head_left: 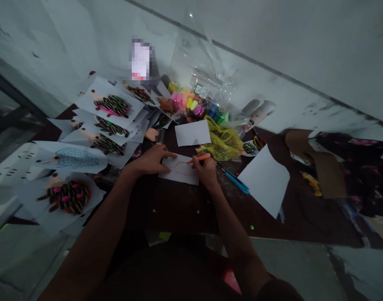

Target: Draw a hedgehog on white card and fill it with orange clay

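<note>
Grey, stained walls (288, 46) rise behind a dark brown table (175, 209), crowded along its far edge and at its left end. Near the middle of the table, between both hands and closer to the near edge than the clear plastic bag (194, 50), lies a small paper (183, 178). An orange line (180, 162) curves over its upper part. Judging by that, the drawing is at an early stage: one stretch of outline is down, while most of the paper is bare and nothing is coloured in. Fainter marks below the line are too dim to read.

Left hand (155, 160) lies loosely spread, gripping nothing, its fingertips on the paper's left part, apparently steadying it. Right hand (205, 168) pinches an orange pen (204, 157) over the paper's right side; whether the tip is touching is hard to tell.

Toward the left edge of the table, hedgehog pictures (111, 104) are piled up, looking finished. Another blank paper (193, 133) sits just beyond the hands, beside a yellow bag (227, 144). To the right lie a blue tool (237, 179) and a large white sheet (265, 179).
</note>
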